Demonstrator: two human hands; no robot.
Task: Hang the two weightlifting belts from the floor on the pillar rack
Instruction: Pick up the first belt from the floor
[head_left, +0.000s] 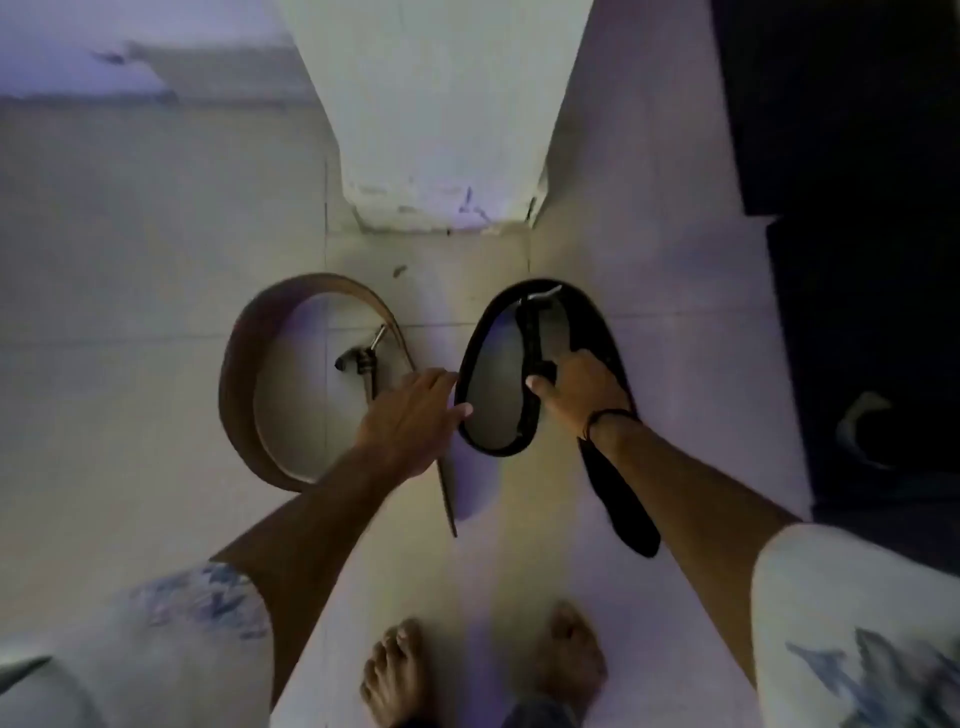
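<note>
Two weightlifting belts lie looped on the pale tiled floor in front of a white pillar (441, 130). The brown leather belt (236, 374) is on the left, its metal buckle (363, 358) inside the loop and its tail running toward me. The black belt (475, 343) is on the right, its tail trailing toward my right arm. My right hand (576, 389) is closed around the black belt's strap near its buckle end. My left hand (410, 415) reaches down over the brown belt's strap, fingers curled at it; whether it grips is not clear. No rack shows in view.
The pillar's base meets the floor just beyond the belts. A dark mat or equipment area (872, 260) fills the right side. My bare feet (483, 670) stand on the tiles just behind the belts. A wall base runs along the far left.
</note>
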